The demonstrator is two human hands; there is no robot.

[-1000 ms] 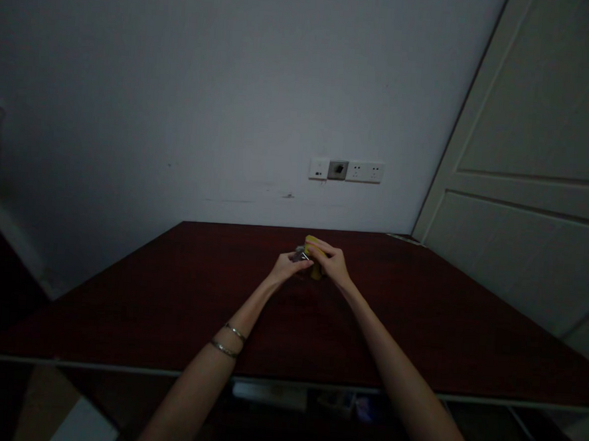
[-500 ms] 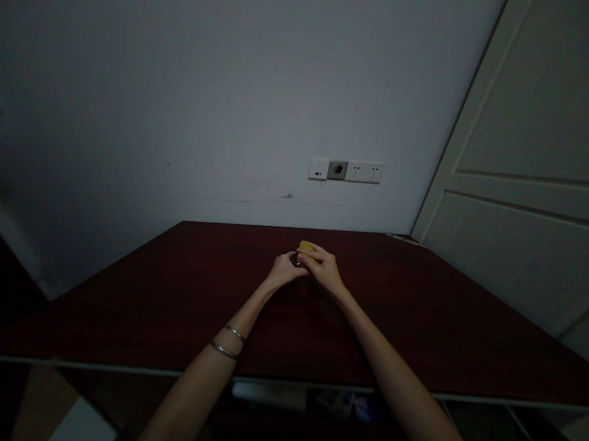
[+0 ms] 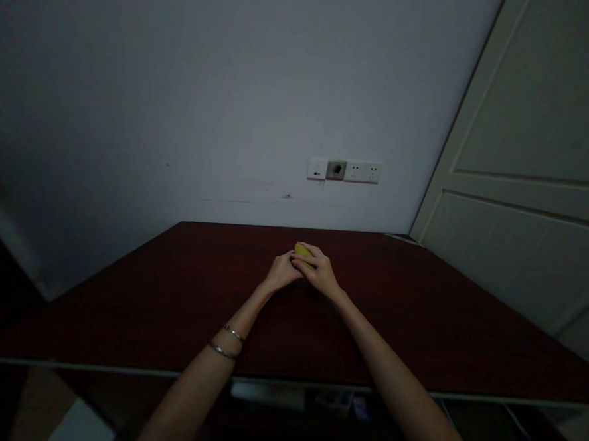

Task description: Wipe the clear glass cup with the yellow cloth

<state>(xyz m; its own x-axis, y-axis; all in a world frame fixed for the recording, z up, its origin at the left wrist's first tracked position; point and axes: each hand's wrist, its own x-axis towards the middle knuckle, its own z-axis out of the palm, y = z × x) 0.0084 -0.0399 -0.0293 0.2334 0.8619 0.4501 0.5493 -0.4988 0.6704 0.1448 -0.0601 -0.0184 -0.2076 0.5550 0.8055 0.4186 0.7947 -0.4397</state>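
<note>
My right hand [image 3: 322, 272] grips a yellow, rounded, sponge-like piece [image 3: 302, 250], with fingers over its right side and near face. Close against it, my left hand [image 3: 282, 270] is curled from the left. Between the hands a sliver of a small dark, shiny object [image 3: 293, 261] shows inside the left hand's curl. Most of that object is hidden by fingers, so its kind cannot be made out. Both hands are together above the far middle of the dark red table [image 3: 169, 306].
Behind the table stands a pale wall with a row of sockets and switch plates [image 3: 345, 171]. A white panelled door [image 3: 527, 161] is at the right. Under the tabletop's front edge, dim items [image 3: 268, 395] lie on a shelf. Two metal bangles [image 3: 227, 343] circle my left forearm.
My right hand and the yellow piece have shifted slightly left and closer over the left hand. The dark shiny object, plainer before, is now mostly covered.
</note>
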